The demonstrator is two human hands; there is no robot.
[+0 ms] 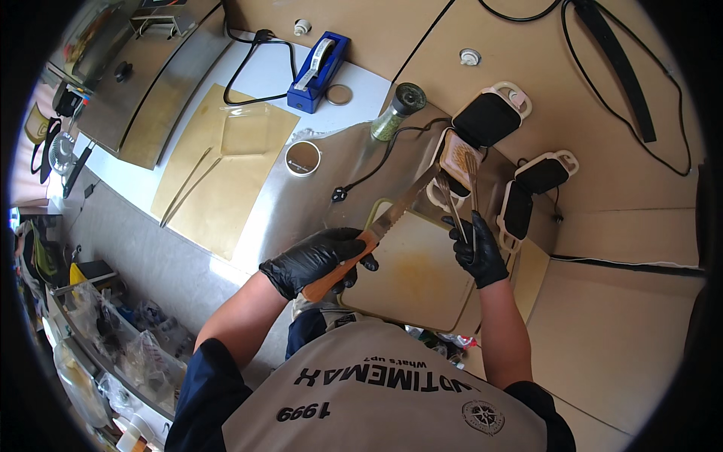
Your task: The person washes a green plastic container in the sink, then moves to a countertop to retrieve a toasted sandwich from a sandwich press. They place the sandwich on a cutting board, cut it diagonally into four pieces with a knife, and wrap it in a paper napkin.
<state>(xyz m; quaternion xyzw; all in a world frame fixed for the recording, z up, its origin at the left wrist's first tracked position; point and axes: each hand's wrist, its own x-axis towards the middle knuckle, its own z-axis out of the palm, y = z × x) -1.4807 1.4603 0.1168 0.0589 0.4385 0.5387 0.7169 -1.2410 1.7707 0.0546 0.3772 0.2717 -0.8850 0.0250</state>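
Observation:
In a black glove, my left hand (319,257) grips the wooden handle of a serrated bread knife (408,202). The blade slants up to the near-left edge of a toasted sandwich (460,158); whether it touches is unclear. That sandwich, with brown grid marks, sits in an open sandwich maker (487,120) with black plates and a cream-coloured shell. My right hand (479,257), gloved too, holds metal tongs (473,189) whose tips reach over the sandwich. Below both hands lies a stained cutting board (373,288) with a green rim.
A second open sandwich maker (518,209) stands to the right. Beyond the board are a loose plug (339,194), a seasoning grinder (390,121) and a round lid (303,158). Farther left lie another pair of tongs (189,189) on brown paper (226,192) and a blue tape dispenser (316,85).

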